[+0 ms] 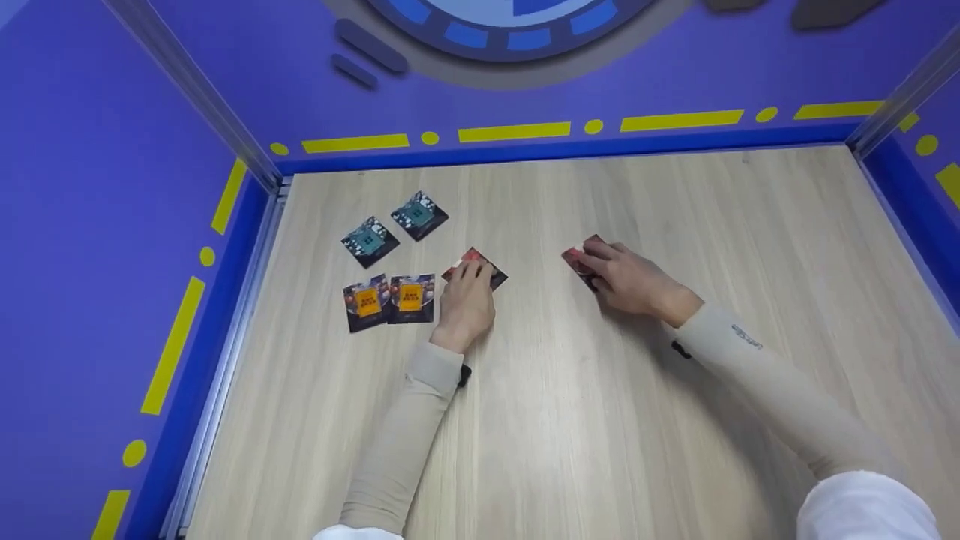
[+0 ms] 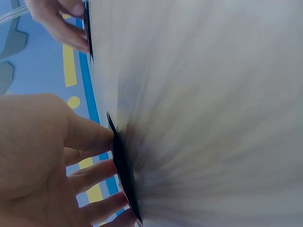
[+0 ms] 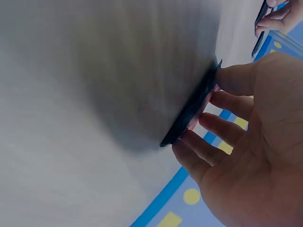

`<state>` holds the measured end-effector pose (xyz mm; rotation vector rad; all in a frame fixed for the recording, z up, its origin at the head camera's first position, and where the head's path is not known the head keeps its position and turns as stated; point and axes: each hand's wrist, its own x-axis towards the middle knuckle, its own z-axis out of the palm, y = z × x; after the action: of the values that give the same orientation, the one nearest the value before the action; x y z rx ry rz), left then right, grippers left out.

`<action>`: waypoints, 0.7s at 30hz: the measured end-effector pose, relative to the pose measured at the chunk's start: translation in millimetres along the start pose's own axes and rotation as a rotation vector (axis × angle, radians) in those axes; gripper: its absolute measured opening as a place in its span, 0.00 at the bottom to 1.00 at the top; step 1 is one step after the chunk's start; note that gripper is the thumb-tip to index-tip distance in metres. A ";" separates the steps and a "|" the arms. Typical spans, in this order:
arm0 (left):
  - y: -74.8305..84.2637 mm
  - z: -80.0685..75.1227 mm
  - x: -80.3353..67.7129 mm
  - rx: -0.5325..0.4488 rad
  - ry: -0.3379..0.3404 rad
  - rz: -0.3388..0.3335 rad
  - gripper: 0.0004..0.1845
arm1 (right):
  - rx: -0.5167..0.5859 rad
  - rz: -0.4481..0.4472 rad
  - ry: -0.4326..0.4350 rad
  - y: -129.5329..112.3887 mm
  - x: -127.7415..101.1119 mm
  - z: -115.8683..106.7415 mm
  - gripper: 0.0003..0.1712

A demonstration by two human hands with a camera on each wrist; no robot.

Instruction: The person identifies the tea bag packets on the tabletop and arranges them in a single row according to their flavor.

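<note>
From my remote post, I see left hand (image 1: 466, 300) and right hand (image 1: 634, 281), fingers pinching red packets (image 1: 498, 279) beneath, orange packets (image 1: 410, 298) nearer the left.

Table (image 1: 555, 420) between left wall (image 1: 67, 225) and right wall (image 1: 930, 225), back wall (image 1: 517, 94) behind; on table's left half, packet A (image 1: 420, 215) lies behind and right of packet B (image 1: 369, 241); before these, packet C (image 1: 367, 303) left of packet D (image 1: 411, 298), touching or overlapping, cannot tell which; just right of D, packet E (image 1: 498, 279) between left hand (image 1: 469, 301)'s thumb and fingers; farther right, well apart, packet F (image 1: 571, 259) between right hand (image 1: 631, 280)'s thumb and fingers, roughly level with E.
</note>
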<state>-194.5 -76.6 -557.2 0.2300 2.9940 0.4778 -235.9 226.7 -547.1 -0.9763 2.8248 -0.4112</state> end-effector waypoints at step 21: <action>-4.3 -2.1 -1.5 -0.028 0.022 0.026 0.21 | 0.031 0.179 -0.009 31.3 -72.9 -12.5 0.29</action>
<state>-193.8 -81.6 -556.5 0.2641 3.0065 0.5280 -199.6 298.2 -542.3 -0.7095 2.8568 -0.4260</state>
